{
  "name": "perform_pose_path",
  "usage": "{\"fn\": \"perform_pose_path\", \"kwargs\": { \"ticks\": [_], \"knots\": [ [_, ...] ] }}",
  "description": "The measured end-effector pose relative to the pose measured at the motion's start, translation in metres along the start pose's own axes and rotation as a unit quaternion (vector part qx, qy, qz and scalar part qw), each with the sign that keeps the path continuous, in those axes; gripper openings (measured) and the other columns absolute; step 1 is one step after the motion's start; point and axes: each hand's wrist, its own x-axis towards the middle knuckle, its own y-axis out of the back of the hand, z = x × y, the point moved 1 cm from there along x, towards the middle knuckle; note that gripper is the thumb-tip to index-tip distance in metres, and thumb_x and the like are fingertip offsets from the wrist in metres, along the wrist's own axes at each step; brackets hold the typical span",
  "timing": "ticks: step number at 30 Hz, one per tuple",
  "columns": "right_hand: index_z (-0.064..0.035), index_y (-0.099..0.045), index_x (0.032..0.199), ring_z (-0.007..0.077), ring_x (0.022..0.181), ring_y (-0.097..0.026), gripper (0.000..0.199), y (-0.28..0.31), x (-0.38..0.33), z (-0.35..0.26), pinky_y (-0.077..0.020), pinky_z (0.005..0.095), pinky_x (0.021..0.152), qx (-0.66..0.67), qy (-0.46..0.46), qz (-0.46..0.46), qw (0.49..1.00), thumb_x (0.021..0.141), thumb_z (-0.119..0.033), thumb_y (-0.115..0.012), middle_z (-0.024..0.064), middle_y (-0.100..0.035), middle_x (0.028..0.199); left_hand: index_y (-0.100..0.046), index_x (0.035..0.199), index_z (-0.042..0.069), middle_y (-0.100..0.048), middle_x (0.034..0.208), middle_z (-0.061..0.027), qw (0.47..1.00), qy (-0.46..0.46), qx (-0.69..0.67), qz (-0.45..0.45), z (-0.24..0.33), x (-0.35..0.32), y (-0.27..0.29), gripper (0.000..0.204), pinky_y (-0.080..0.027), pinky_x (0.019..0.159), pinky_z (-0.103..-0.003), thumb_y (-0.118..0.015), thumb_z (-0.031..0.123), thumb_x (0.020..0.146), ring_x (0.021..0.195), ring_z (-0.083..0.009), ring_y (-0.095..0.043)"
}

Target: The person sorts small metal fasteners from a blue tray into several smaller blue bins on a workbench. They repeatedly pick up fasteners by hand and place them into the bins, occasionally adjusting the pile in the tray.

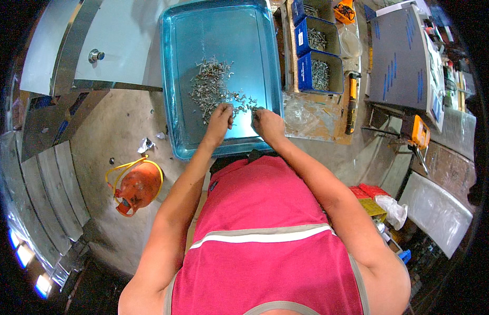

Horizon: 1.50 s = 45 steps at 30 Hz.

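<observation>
- Find the small metal fasteners (207,86) in a loose pile inside the blue tray (239,42), left of centre, with a thinner scatter trailing right between the hands.
- Judge the tray's raised rim as serving to keep loose pieces from rolling off; judge the thin scatter as making single pieces easier to pick up.
- Note left hand (221,118) at the near edge of the pile, fingers curled inward, thumb close to them; cannot tell the exact gap, nor any piece gripped.
- Note right hand (268,125) just right of the scatter, fingers bent toward the thumb, small dark bits at the tips; cannot tell whether gripped or merely touched.
- Observe both hands angled inward, apparently to bring the fingertips to the same patch of pieces.
- Record three blue bins (307,71) in a row beside the tray's right side, with more hardware inside; probably set there for short reach and to keep kinds apart.
- Record pale printing on the bins' sides and a white label (300,39) on the middle one; too small to read reliably.
- Record blue strokes on the grey panel (394,58), resembling hand-drawn marks rather than lettering.
- Detect no legible writing on the tray.
</observation>
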Motion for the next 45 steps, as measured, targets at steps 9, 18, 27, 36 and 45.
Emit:
{"fn": "perform_pose_path", "kwargs": {
  "ticks": [9,18,27,36,45],
  "knots": [
    [-0.0065,-0.069,0.091,0.0418,0.083,-0.069,0.024,0.008,-0.002,0.004,-0.0545,0.0527,0.073,0.034,0.017,-0.082,0.996,0.088,-0.030,-0.067,0.0177,-0.071,0.095,-0.066,0.098,0.007,-0.068,0.086,-0.0091,0.980,-0.012,0.192,0.043,0.014,-0.006,-0.007,0.027,-0.051,0.066,-0.036,-0.068,0.033,0.095,0.073,-0.0233,-0.064],
    [-0.0065,-0.060,0.093,0.0295,0.066,-0.064,0.019,0.031,-0.014,0.011,-0.0533,0.0423,0.061,0.504,-0.106,-0.138,0.846,0.092,-0.026,-0.061,0.0127,-0.067,0.079,-0.069,0.104,0.008,-0.070,0.102,-0.0162,0.861,-0.171,0.478,0.035,0.021,-0.003,-0.040,0.025,-0.054,0.080,-0.050,-0.072,0.029,0.090,0.092,-0.0395,-0.068],
    [-0.0086,-0.053,0.099,0.0210,0.071,-0.062,0.010,0.123,-0.078,0.041,-0.0547,0.0336,0.058,0.809,-0.096,-0.124,0.566,0.092,-0.016,-0.053,0.0159,-0.065,0.093,-0.062,0.098,0.001,-0.065,0.092,-0.0204,0.910,-0.321,0.261,0.009,0.171,0.005,-0.141,0.018,-0.052,0.080,-0.045,-0.066,0.018,0.091,0.090,-0.0366,-0.067],
    [-0.0131,-0.049,0.092,0.0139,0.062,-0.051,0.009,0.251,-0.075,0.038,-0.0447,0.0274,0.053,0.868,-0.080,-0.098,0.480,0.095,-0.018,-0.055,0.0080,-0.062,0.084,-0.062,0.104,0.002,-0.063,0.108,-0.0192,0.745,-0.429,0.486,-0.157,0.216,0.042,-0.235,0.018,-0.053,0.091,-0.048,-0.056,0.003,0.087,0.108,-0.0390,-0.062],
    [-0.0060,-0.063,0.084,0.0136,0.056,-0.057,0.025,0.493,0.175,0.058,-0.0451,0.0298,0.051,0.406,0.111,0.105,0.901,0.093,-0.029,-0.061,0.0046,-0.064,0.069,-0.068,0.110,0.001,-0.071,0.104,-0.0173,0.904,-0.305,0.299,0.007,0.196,-0.012,-0.159,0.020,-0.055,0.090,-0.040,-0.065,0.014,0.095,0.097,-0.0325,-0.070]
  ]
}}
